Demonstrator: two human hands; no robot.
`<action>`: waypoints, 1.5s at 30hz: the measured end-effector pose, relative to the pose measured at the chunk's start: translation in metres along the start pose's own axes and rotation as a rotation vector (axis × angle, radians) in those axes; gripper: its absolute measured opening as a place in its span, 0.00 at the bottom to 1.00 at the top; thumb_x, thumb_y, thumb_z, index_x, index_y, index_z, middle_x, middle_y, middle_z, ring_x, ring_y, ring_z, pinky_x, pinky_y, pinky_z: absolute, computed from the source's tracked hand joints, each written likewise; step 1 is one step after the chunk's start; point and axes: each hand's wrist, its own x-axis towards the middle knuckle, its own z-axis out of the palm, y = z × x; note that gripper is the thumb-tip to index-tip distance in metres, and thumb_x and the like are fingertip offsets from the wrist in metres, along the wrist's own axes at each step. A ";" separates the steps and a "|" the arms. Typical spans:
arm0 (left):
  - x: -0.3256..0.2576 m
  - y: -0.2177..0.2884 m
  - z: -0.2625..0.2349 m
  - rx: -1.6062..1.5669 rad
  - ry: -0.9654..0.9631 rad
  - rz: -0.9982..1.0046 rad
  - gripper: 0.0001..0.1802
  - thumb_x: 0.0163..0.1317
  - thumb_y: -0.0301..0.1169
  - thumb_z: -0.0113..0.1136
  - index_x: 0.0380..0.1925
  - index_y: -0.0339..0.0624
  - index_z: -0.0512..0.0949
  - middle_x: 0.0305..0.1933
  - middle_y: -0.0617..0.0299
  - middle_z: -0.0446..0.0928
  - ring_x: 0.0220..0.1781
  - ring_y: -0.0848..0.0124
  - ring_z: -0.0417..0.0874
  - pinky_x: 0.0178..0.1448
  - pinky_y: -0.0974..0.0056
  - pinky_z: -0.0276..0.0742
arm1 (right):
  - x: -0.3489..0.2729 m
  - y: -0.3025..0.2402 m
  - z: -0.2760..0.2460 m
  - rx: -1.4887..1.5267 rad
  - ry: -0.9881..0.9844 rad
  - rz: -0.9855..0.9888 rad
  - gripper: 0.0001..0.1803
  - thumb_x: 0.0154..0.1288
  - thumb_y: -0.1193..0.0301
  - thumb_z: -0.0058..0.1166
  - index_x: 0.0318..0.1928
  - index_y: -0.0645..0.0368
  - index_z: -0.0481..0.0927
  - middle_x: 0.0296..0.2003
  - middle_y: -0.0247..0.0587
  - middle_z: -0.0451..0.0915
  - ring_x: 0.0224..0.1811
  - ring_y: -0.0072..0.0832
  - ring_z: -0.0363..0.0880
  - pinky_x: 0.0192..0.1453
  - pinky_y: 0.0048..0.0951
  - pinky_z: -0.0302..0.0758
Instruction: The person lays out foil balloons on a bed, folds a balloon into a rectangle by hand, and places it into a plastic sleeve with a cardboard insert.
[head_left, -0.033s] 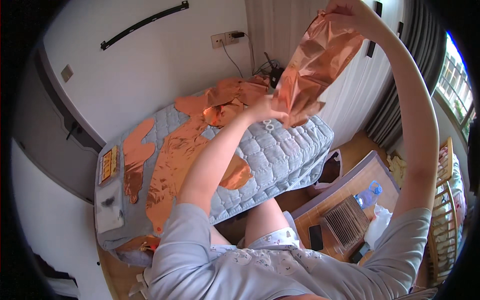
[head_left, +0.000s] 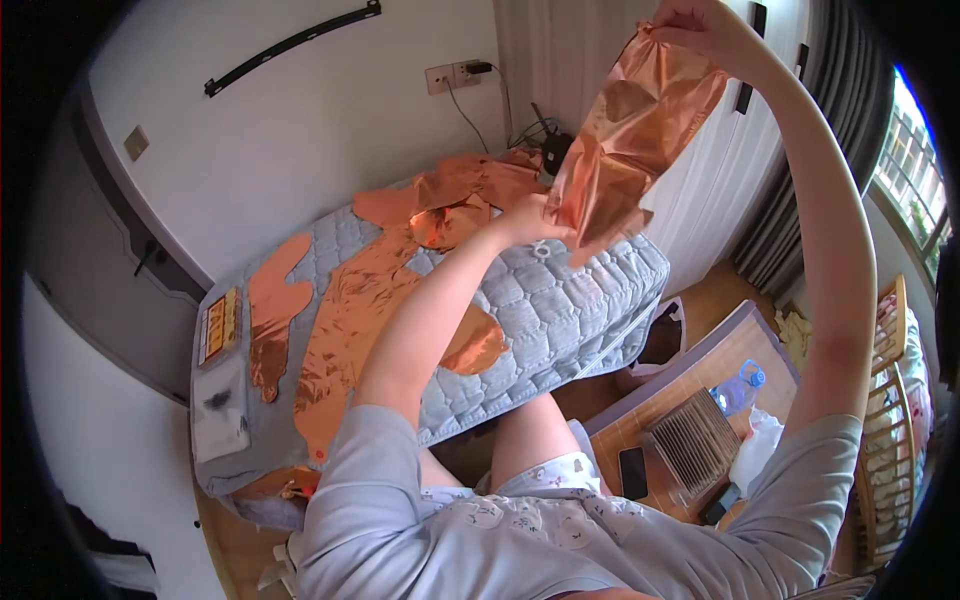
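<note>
A flat, uninflated copper-coloured foil balloon [head_left: 640, 120] hangs slanted between my two hands, its surface creased. High at the upper right, my right hand [head_left: 695, 28] pinches its top end. My left hand [head_left: 535, 220] grips the lower left edge, over the mattress [head_left: 560, 310]; part of its fingers is hidden by the foil. More flat copper foil balloons lie on the mattress: a narrow curvy one [head_left: 275, 315], a broad one [head_left: 355, 320] beside it, and an overlapping group [head_left: 450, 190] near the wall. Small white rings [head_left: 541, 250] lie just below my left hand.
At the mattress's left end are a colourful flat package [head_left: 219, 327] and a clear plastic bag [head_left: 220, 425]. A low table [head_left: 605, 445] to the right bears a phone [head_left: 632, 473], a ribbed brown rack [head_left: 692, 445] and a blue-tinted bottle [head_left: 738, 390]. A wooden crib [head_left: 885, 450] stands far right.
The held foil looks smoother and more stretched, its lower end shifted slightly. Both hands keep their grip in nearly the same places.
</note>
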 end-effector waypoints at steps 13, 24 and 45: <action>-0.146 -0.003 -0.187 0.663 0.828 -0.356 0.17 0.68 0.43 0.62 0.43 0.41 0.87 0.38 0.56 0.88 0.42 0.60 0.90 0.51 0.57 0.84 | -0.032 -0.172 0.146 0.347 0.199 -0.357 0.10 0.66 0.72 0.66 0.46 0.57 0.86 0.39 0.38 0.86 0.38 0.32 0.87 0.44 0.31 0.83; -0.364 -0.070 -0.227 0.763 0.435 -0.816 0.42 0.72 0.45 0.61 0.80 0.50 0.55 0.83 0.41 0.51 0.84 0.47 0.53 0.82 0.49 0.55 | -0.123 -0.280 0.393 0.245 0.166 -0.768 0.13 0.58 0.68 0.63 0.45 0.51 0.83 0.36 0.30 0.84 0.41 0.33 0.84 0.45 0.36 0.80; -0.371 -0.043 -0.141 0.701 0.035 -0.677 0.61 0.57 0.71 0.61 0.80 0.45 0.52 0.84 0.50 0.53 0.87 0.53 0.44 0.85 0.38 0.31 | -0.036 -0.084 0.517 -0.084 -0.196 0.089 0.26 0.69 0.56 0.59 0.60 0.60 0.79 0.59 0.55 0.80 0.62 0.52 0.77 0.65 0.47 0.76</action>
